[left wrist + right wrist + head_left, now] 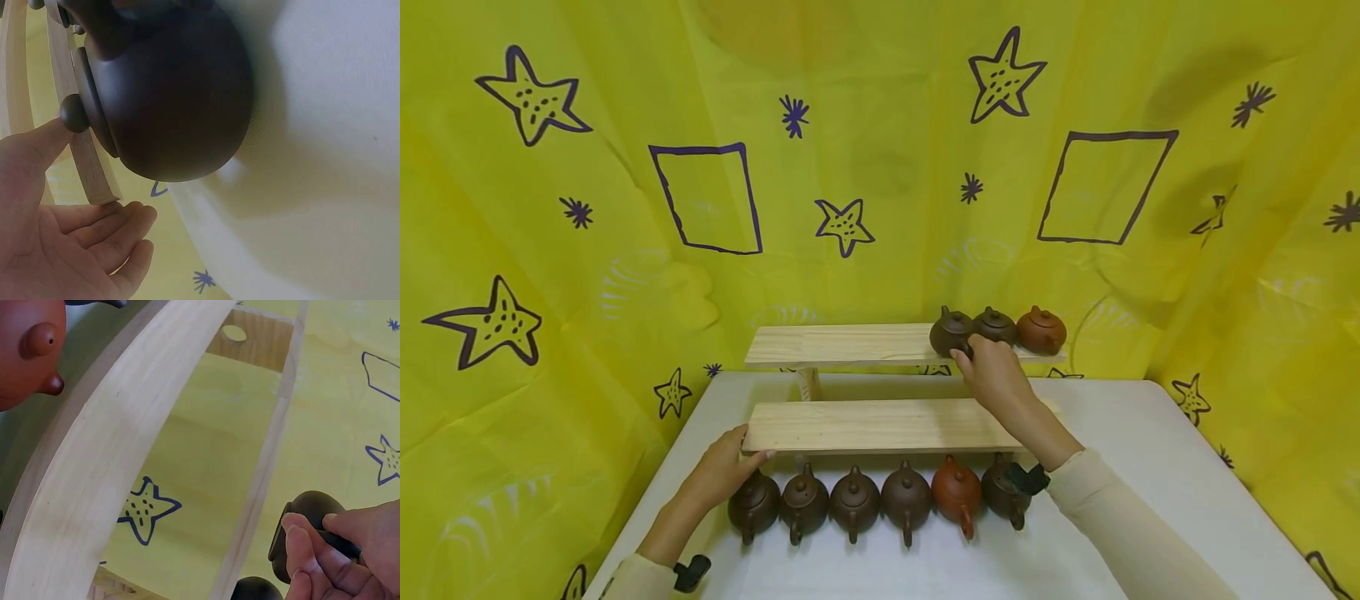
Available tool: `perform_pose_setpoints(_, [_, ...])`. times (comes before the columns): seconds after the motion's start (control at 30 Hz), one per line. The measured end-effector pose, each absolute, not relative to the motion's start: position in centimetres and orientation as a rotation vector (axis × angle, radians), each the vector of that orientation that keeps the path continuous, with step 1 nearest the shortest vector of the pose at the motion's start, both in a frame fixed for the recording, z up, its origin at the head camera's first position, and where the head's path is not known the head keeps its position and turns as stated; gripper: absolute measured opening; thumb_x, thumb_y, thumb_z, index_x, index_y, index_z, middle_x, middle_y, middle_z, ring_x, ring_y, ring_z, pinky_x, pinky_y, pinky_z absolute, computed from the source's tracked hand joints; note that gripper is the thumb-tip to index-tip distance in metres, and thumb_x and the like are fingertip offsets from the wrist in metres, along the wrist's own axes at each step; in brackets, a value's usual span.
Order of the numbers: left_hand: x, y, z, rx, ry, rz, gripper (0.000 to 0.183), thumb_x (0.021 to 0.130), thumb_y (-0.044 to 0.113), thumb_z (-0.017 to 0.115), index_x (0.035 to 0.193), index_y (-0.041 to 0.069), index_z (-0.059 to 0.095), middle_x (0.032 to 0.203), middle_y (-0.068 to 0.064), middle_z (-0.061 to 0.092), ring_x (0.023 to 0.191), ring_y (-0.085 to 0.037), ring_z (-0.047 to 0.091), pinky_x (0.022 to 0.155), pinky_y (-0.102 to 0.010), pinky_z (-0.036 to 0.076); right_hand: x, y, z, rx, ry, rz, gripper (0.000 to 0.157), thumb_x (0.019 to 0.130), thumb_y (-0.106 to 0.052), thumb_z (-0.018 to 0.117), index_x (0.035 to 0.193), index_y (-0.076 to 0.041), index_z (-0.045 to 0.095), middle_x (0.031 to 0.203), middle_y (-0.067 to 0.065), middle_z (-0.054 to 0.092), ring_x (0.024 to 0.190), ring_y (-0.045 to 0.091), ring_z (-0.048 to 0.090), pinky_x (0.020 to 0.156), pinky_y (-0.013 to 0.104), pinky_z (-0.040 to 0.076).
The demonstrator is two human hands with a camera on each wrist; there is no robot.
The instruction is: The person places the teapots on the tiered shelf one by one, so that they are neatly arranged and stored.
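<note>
My right hand pinches the handle of a dark brown teapot at the upper shelf; whether its base rests on the board cannot be told. In the right wrist view, thumb and fingers close on that teapot's handle. Just right of it stand another dark teapot and a reddish-brown one. My left hand holds the left end of the lower shelf, thumb along the front and fingers at the end. Beside that thumb is the lid knob of a dark teapot.
In front of the wooden rack, a row of several teapots stands on the white table, handles toward me. Most are dark; one is a red teapot. A yellow curtain with starfish drawings surrounds the table.
</note>
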State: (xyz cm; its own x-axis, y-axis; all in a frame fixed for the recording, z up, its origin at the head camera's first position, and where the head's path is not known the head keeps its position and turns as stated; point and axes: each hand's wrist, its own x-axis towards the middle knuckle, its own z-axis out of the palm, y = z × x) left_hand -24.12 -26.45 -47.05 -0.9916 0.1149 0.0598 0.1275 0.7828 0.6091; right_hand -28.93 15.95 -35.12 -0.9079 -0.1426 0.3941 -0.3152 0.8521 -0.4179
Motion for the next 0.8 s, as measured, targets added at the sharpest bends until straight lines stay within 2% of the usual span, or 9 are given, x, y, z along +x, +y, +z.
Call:
perform_pose_setpoints(0.3, [-24.1, -26.4, -47.1, -0.201, -2.945, -1.034, 0.076, 0.102, 0.029, 0.071, 0.149, -0.021, 0.039, 0.147, -0.042, 0.050, 0.138, -0.055, 0.050, 0.112, -0.065, 0.043, -30.4, 15.5, -35.1, 0.293, -2.709, 0.720, 0.030, 0.108, -0.020, 0.063, 0.090, 0.004, 0.063, 0.067, 0.011, 0.056, 0.054, 0.024, 0.054, 0.052, 0.033, 0.042])
perform_pose_setpoints(0.57, [-24.2, -26.5, -47.2, -0.194, -2.951, -1.038, 0.077, 0.103, 0.031, 0.071, 0.150, -0.019, 0.039, 0.147, -0.040, 0.051, 0.139, -0.054, 0.050, 0.112, -0.065, 0.044, -31.3, 14.9, -35.3, 0.254, -2.758, 0.706, 0.032, 0.109, -0.022, 0.061, 0.104, 0.009, 0.067, 0.077, 0.016, 0.064, 0.063, 0.028, 0.061, 0.060, 0.040, 0.050])
perform_pose_setpoints(0.8, [-24.1, -26.5, -47.2, -0.184, -2.951, -1.029, 0.076, 0.103, 0.030, 0.071, 0.150, -0.020, 0.039, 0.147, -0.041, 0.050, 0.139, -0.055, 0.050, 0.113, -0.065, 0.043, -31.6, 14.8, -35.2, 0.241, -2.790, 0.718, 0.034, 0.109, -0.023, 0.060, 0.111, 0.011, 0.067, 0.081, 0.019, 0.067, 0.066, 0.029, 0.063, 0.061, 0.041, 0.051])
